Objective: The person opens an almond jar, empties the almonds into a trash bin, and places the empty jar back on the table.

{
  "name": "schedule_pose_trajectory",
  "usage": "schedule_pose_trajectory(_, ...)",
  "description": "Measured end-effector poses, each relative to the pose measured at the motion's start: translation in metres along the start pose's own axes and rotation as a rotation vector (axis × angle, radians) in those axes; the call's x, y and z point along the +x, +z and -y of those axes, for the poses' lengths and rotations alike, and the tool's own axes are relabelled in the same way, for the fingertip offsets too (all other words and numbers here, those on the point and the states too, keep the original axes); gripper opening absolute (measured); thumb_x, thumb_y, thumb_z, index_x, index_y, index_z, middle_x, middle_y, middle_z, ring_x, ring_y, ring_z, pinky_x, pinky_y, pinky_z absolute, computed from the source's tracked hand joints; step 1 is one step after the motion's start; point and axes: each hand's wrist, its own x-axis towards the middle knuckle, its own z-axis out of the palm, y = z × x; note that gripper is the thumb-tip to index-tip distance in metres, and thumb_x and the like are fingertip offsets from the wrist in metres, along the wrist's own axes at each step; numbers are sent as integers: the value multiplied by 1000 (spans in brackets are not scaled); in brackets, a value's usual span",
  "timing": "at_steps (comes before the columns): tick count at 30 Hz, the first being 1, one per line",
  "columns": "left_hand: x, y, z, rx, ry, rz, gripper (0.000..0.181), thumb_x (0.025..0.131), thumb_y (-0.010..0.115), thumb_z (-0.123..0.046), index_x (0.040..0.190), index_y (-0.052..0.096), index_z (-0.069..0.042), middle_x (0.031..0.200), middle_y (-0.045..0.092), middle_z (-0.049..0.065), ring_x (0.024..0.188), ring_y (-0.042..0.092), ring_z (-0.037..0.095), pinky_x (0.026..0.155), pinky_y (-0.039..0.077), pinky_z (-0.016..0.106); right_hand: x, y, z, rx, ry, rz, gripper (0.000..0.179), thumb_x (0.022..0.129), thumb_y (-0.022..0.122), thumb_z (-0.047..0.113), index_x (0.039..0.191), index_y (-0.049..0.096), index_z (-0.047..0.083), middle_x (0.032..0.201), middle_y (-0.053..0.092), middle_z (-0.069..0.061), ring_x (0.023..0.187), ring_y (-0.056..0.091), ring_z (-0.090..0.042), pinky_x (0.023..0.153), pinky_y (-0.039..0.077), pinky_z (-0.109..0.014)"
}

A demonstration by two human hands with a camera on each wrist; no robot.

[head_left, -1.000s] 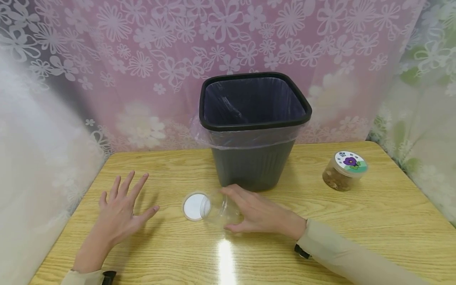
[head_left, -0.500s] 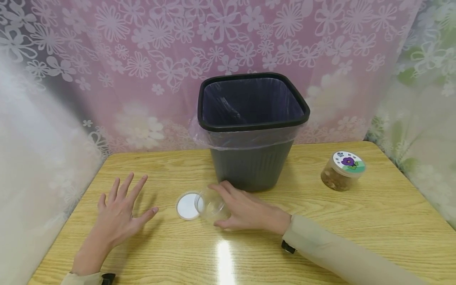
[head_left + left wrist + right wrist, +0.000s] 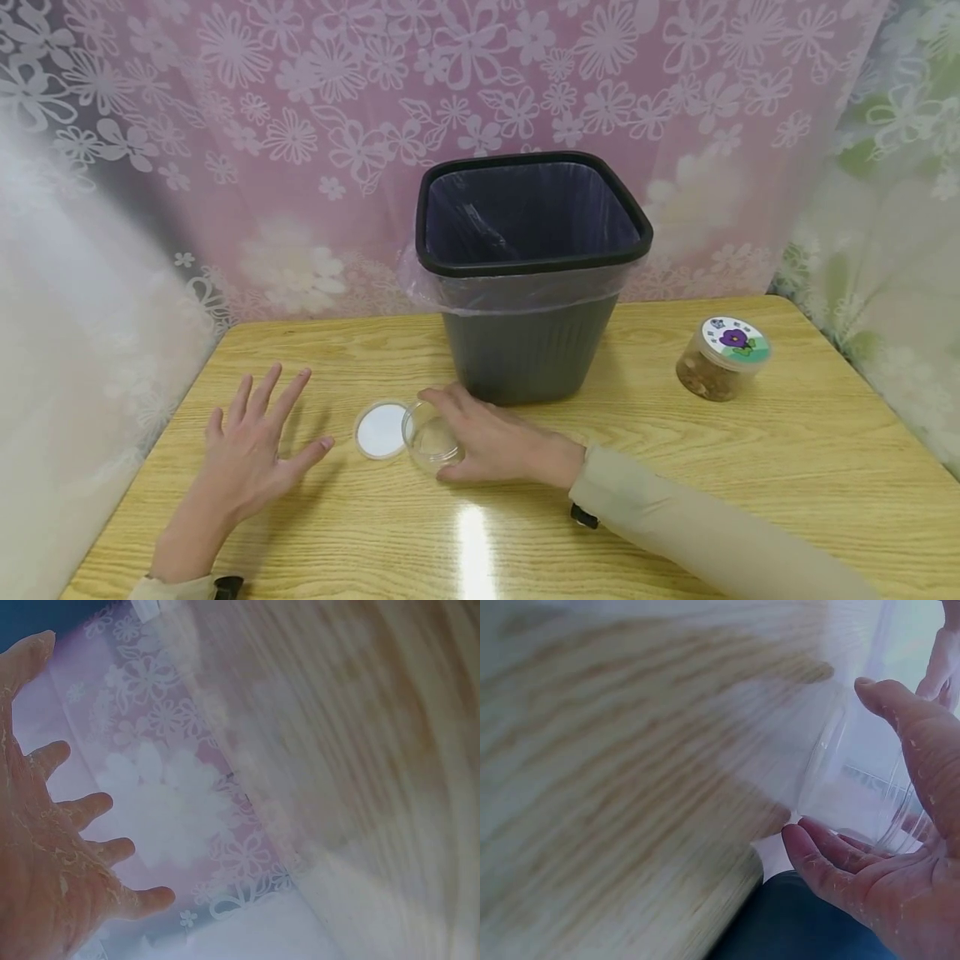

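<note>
My right hand [image 3: 487, 437] grips a clear plastic jar [image 3: 429, 429] between thumb and fingers, just in front of the bin. In the right wrist view the jar [image 3: 851, 791] is see-through, with screw-thread ridges close to the palm. A round white lid [image 3: 381, 430] with a clear rim lies flat on the table, against or very near the jar's left side. Further left is my left hand [image 3: 247, 458], fingers spread and holding nothing, with a shadow beside it. The left wrist view shows that hand [image 3: 52, 855] with its fingers apart.
A dark bin [image 3: 528, 350] with a black rim and thin plastic liner stands at the back middle of the wooden table [image 3: 360, 533]. To the right sits a lidded jar [image 3: 722, 358] of brown pieces, a purple flower on its lid. Floral curtains [image 3: 300, 167] hang behind.
My right hand has moved left with the clear jar, which has turned somewhat. The white lid has shifted left along the table. The left hand has stayed nearly still.
</note>
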Motion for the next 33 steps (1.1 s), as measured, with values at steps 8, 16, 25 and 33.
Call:
schedule_pose_trajectory(8,1,-1,-16,-44,71,-36,87,90,71,-53,163,26,-35,167,27,18,150,21,55,102,21,86,-17,-5,-4,24,-19,-14,99,87,79,48,160,22,14,155,37,-11,139,48,-22,116,45,-37)
schedule_pose_trajectory(16,1,-2,-38,-86,169,-92,84,87,75,-46,159,36,-30,165,32,16,150,26,52,104,25,80,-41,-11,-7,-25,-46,-75,96,86,78,51,159,28,12,153,41,-11,136,51,-21,112,49,-38)
schedule_pose_trajectory(25,3,2,-58,-116,299,-172,82,82,78,-43,155,45,-26,164,37,11,147,33,52,107,29,76,-68,-17,-14,-116,-70,-139,91,89,72,58,158,34,12,152,45,-13,133,55,-24,106,54,-42)
schedule_pose_trajectory(33,3,7,-74,-139,401,-212,78,82,77,-43,153,48,-27,162,41,11,147,38,46,103,35,75,-86,-28,-21,-159,-92,-205,82,89,74,55,153,43,14,150,49,-14,135,54,-26,106,54,-44)
